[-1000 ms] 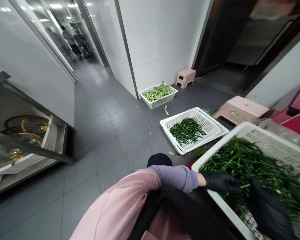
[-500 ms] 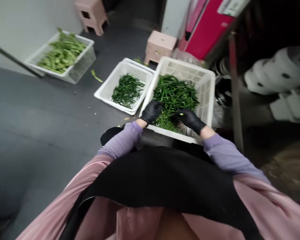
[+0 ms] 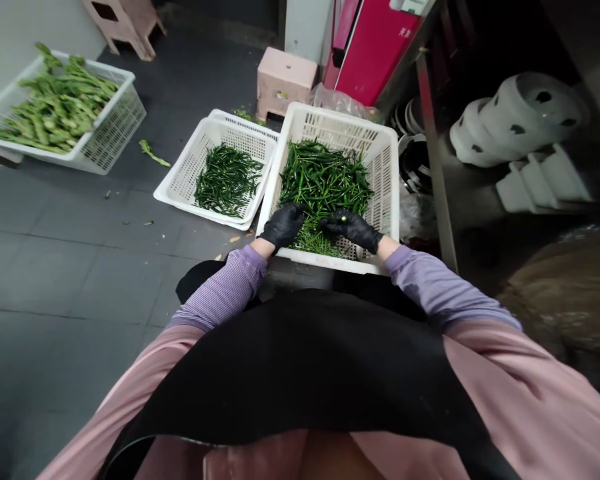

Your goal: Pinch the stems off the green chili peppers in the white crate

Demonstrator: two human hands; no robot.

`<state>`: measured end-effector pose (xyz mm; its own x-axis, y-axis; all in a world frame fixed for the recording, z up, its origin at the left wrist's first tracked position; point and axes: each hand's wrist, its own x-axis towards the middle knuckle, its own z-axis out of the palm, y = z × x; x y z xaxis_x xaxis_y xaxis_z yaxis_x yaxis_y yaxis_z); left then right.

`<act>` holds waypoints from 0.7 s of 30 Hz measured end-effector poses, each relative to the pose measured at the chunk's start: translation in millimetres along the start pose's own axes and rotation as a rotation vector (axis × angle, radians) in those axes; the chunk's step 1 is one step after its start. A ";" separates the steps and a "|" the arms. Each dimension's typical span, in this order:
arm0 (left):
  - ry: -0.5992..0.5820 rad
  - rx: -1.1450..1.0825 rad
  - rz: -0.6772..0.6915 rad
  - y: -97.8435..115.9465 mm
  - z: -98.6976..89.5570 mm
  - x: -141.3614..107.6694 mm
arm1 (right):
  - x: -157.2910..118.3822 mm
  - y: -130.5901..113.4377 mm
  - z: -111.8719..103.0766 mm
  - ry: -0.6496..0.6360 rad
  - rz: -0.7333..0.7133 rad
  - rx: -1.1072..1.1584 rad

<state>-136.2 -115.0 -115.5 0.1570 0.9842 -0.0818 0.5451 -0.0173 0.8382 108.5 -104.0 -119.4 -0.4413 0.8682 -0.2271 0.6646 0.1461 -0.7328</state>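
Note:
Both hands wear black gloves and are over the near part of a large white crate (image 3: 391, 200) of long green peppers (image 3: 325, 175). My left hand (image 3: 283, 227) is closed at the crate's left side, its fingertips against the peppers; what it holds, if anything, is hidden. To its right, my right hand (image 3: 355, 229) has its fingers bent together, with a small yellow-green bit showing on it; its grip is too small to make out. Thin green stems (image 3: 316, 241) lie below and between the hands. Beside the crate, a smaller white basket (image 3: 180, 175) holds more green peppers (image 3: 226, 180).
A white crate (image 3: 115, 127) of thick light-green vegetables (image 3: 60, 107) is at the upper left, one loose piece (image 3: 154, 153) beside it. A pink stool (image 3: 286, 77) is behind the crates. A metal rail (image 3: 437, 167) and white containers (image 3: 520, 120) are at the right.
The view has shifted, so the crates appear further left and sharper. Both hands remain over the large crate, with my right hand slightly closer to the left one.

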 end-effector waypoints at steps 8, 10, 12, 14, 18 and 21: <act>-0.239 -0.011 0.076 8.7 24.4 -2.3 | -18.5 -37.4 -2.9 0.205 0.132 0.668; -0.239 0.020 0.022 11.9 22.1 -5.8 | -14.4 -44.1 3.4 0.260 0.121 0.698; -0.239 0.071 0.041 15.3 18.4 -8.7 | -10.6 -48.2 12.6 0.296 0.094 0.669; -0.221 0.133 0.036 18.4 14.7 -9.7 | -6.8 -49.8 23.4 0.357 0.064 0.573; -0.158 0.199 -0.154 21.4 7.4 -7.1 | -1.3 -38.1 26.1 0.578 -0.165 0.198; -0.207 0.272 -0.184 23.0 2.3 -7.8 | -4.1 -17.9 -4.1 0.737 -0.155 -0.020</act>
<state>-122.9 -123.4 -96.8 0.1838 0.9194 -0.3477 0.7735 0.0830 0.6283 100.9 -108.2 -102.7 -0.0181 0.9285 0.3709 0.6418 0.2953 -0.7078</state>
